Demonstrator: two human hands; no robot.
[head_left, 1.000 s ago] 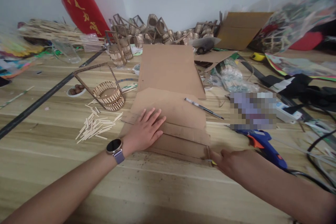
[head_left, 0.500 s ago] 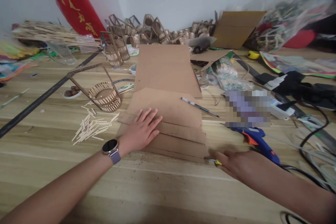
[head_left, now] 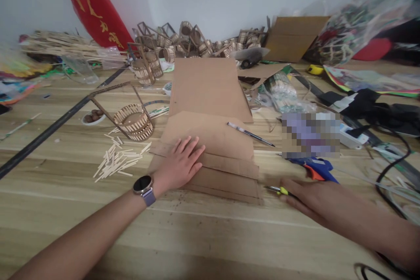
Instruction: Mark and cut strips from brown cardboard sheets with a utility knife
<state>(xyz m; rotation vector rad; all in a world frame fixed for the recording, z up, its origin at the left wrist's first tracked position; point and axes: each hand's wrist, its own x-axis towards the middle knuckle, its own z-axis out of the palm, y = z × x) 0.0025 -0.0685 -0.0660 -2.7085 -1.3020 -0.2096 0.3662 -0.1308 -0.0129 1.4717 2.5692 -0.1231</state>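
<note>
My left hand (head_left: pixel 180 164) lies flat on a cardboard sheet (head_left: pixel 210 133), fingers spread, a watch (head_left: pixel 143 184) on its wrist. Cut lines run across the near part of the sheet. Off the sheet's right edge, my right hand (head_left: pixel 305 197) is closed around a utility knife (head_left: pixel 278 190) with a yellow part. The knife's blade points left, a little apart from the cardboard. On the sheet's right side rests a pen (head_left: pixel 251 134). A blue glue gun (head_left: pixel 316 166) lies just beyond my right hand, which partly hides it.
Left of the cardboard are loose wooden sticks (head_left: pixel 116 162), a small wooden bucket with a tall handle (head_left: pixel 133 122) and a bowl of brown balls (head_left: pixel 92 117). Another cardboard piece (head_left: pixel 205 87) lies behind. Several small buckets are heaped by the wall, near a cardboard box (head_left: pixel 297 37).
My right hand has moved right with the utility knife, drawing the blade away from the cardboard's edge. The left hand stays pressed on the sheet. The view has shifted slightly.
</note>
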